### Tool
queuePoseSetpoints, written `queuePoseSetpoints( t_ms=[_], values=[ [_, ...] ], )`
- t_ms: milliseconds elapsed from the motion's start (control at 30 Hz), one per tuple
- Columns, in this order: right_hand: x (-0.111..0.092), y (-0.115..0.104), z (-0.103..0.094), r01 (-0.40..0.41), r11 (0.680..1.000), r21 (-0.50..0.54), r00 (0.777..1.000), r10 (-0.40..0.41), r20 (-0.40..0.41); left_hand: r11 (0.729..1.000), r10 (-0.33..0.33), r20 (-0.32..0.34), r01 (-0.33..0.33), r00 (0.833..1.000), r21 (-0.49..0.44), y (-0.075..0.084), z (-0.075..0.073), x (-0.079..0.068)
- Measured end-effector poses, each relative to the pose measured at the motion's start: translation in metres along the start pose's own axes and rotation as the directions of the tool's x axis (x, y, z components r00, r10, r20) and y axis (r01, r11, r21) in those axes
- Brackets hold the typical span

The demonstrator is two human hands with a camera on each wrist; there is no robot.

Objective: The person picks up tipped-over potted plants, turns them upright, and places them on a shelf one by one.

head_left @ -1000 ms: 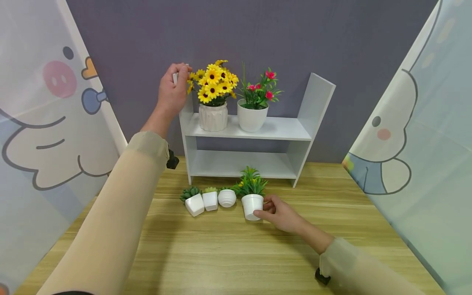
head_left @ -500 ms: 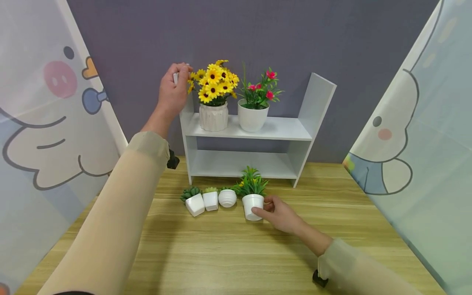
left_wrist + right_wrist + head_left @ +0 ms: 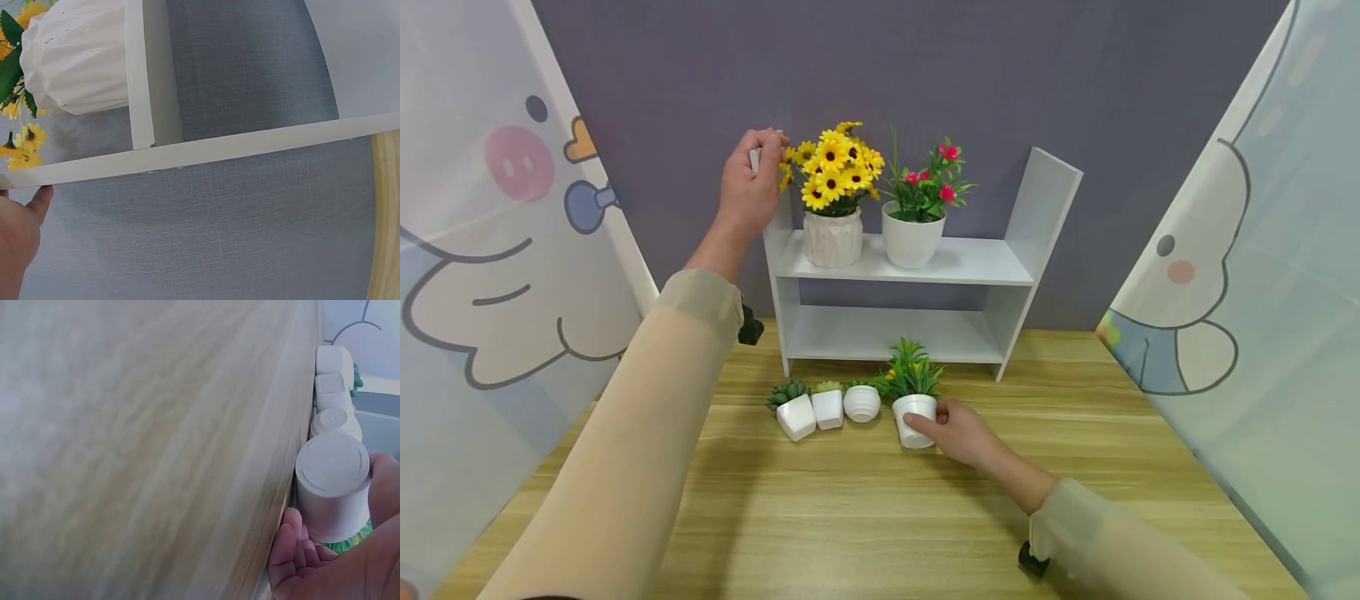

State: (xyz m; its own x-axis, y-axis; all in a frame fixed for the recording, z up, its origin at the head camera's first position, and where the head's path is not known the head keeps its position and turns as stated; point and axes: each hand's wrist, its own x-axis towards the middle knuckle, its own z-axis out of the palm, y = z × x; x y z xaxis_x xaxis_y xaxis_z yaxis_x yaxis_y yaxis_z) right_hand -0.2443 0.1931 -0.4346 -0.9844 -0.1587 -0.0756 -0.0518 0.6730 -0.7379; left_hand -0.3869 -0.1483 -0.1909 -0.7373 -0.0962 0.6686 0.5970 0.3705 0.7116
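1. Head view: we find a row of white containers lying tipped on the table (image 3: 820, 508) before the shelf unit (image 3: 977, 260). At its right end is the white tapered pot (image 3: 332, 484), holding a leafy plant (image 3: 912, 371) with small yellow blooms.
2. Next to it we note, from right to left, a small round pot (image 3: 862, 405), a small square pot (image 3: 828, 409) and an angular pot (image 3: 796, 418), each with a succulent.
3. On the upper board we record a ribbed vase (image 3: 833, 242) of yellow flowers (image 3: 833, 171) and, just beside it, a smooth pot (image 3: 913, 242) with red flowers (image 3: 950, 153); both stand upright.
4. We observe the right hand (image 3: 962, 431) gripping the white tapered pot, thumb and fingers parted by its breadth.
5. We observe the left hand (image 3: 751, 183) gripping the top of the shelf unit's left panel, thumb outside.
6. We list a wood-grain table surface, a grey wall (image 3: 970, 67) behind, and cartoon-printed sheets (image 3: 520, 292) at both sides.
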Motion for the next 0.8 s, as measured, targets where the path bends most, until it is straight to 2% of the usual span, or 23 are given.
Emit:
queuePoseSetpoints(
  t_ms=[167, 433, 800],
  values=[
    [0.000, 0.003, -0.002, 0.004, 1.000, 0.021, 1.000, -0.003, -0.009, 1.000, 0.000, 0.000, 0.000, 1.000, 0.003, 0.001, 0.001, 0.001],
    [-0.005, 0.009, -0.004, -0.024, 0.986, 0.165, 1.000, 0.022, 0.010, 1.000, -0.002, 0.001, 0.002, 1.000, -0.002, 0.001, 0.000, 0.000],
    [-0.013, 0.012, -0.008, 0.006, 0.982, 0.190, 1.000, -0.005, -0.006, 1.000, -0.014, 0.001, 0.014, 1.000, 0.002, 0.001, 0.000, 0.000]
  ],
)
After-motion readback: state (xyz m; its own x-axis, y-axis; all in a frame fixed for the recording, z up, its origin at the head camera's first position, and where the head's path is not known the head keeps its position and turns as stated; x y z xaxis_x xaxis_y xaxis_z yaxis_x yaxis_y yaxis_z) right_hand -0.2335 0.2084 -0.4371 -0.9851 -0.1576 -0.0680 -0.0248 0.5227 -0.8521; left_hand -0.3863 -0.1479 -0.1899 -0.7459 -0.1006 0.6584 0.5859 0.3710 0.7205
